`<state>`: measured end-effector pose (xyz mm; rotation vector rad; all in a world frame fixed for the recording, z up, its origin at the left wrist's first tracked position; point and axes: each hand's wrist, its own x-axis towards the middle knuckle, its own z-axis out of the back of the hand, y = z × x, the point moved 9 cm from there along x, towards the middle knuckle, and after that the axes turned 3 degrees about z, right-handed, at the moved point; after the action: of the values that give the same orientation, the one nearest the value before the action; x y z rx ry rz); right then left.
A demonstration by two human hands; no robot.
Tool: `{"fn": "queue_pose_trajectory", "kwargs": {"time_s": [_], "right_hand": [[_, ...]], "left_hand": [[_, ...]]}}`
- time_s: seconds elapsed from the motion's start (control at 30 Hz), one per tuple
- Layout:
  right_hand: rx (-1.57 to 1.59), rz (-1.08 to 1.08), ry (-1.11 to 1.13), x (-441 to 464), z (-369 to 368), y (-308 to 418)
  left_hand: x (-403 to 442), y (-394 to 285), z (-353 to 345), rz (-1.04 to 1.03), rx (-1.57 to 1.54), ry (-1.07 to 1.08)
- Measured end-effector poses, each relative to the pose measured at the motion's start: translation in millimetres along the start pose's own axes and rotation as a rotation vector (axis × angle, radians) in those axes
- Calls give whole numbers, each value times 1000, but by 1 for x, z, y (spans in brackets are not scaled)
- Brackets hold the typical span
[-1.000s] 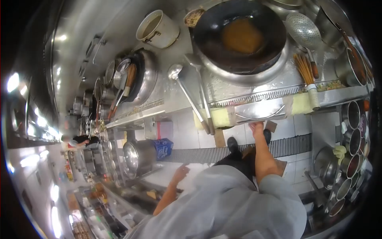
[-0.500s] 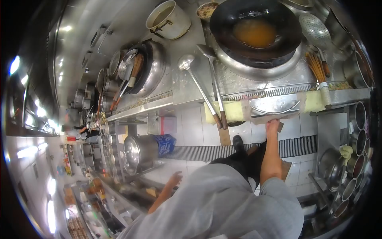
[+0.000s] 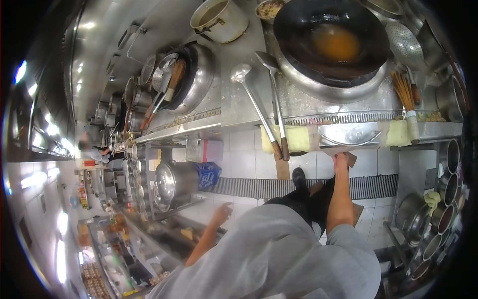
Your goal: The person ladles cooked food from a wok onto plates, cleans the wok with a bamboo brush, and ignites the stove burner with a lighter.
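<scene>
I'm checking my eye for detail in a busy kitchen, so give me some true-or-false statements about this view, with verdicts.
1. The wok holds an orange-brown liquid. True.
2. The left hand grips the ladle. False: the left hand hangs away from the ladle, which lies on the counter.
3. The bundled-stick brush lies to the right of the wok. True.
4. The blue bag sits inside the wok. False: the blue bag is down beside the big lidded pot.

Steel counter [image 3: 239,110] under ladle [image 3: 256,103], spatula [image 3: 277,102], pot [image 3: 226,25], brush [image 3: 404,97]
</scene>
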<state>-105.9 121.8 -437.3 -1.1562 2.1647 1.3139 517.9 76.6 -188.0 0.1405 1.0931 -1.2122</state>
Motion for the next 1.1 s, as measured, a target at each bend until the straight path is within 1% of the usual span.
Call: {"fn": "queue_pose_trajectory", "kwargs": {"time_s": [0.03,0.07,0.13,0.17,0.2,0.27,0.3,0.37,0.4,0.47,0.53,0.57,0.63,0.67,0.7,0.77,0.83,0.87,0.93,0.97,1.0,1.07,1.1], "right_hand": [[-288,52,36,-6,-10,10],[-288,51,26,-1,-10,10],[-836,-13,-72,32,12,-10],[-812,-50,-45,58,27,-28],[-789,-87,-20,64,21,-29],[-691,-76,-355,57,34,-31],[-692,-79,-350,48,27,-24],[-853,-84,-286,36,17,-11],[-855,-81,-278,35,15,-10],[-1167,155,-109,42,3,7],[-1206,564,-42,74,30,-19],[-1286,697,-36,63,23,-14],[-1278,139,-8,73,27,-29],[-1274,134,-16,76,26,-20],[-1044,-46,-18,78,34,-26],[-809,-217,-17,73,35,-33],[-1051,-142,-51,65,26,-19],[-1051,-140,-42,63,27,-13],[-822,-262,178,61,28,-26],[-629,-365,326,59,25,-36],[-628,-370,333,65,32,-36],[-273,-594,364,62,36,-50],[-269,-592,358,62,40,-53]], "left_hand": [[-4,8,-5,44,0,16],[-8,11,-6,48,5,24],[-11,24,-11,58,119,58],[-11,31,-14,58,117,61],[-12,38,-13,62,100,43],[-11,48,-10,71,81,16],[-11,51,-10,84,33,9],[-11,49,-13,95,-20,-1],[-12,41,-15,102,-71,-9],[-9,26,-17,111,-130,-25],[-13,14,-22,97,-42,-11],[-17,11,-24,113,-38,-7],[-16,0,-30,98,-16,55],[-14,-2,-31,98,-8,60],[-12,-2,-29,107,-20,44],[-10,0,-26,116,-33,25],[-11,-6,-25,95,-8,18],[-11,-7,-25,94,-12,10],[-12,-6,-25,116,-25,18],[-15,-4,-24,124,-25,9],[-17,-4,-25,142,0,24],[-18,-6,-29,156,27,44],[-19,-7,-30,133,15,52]]}}
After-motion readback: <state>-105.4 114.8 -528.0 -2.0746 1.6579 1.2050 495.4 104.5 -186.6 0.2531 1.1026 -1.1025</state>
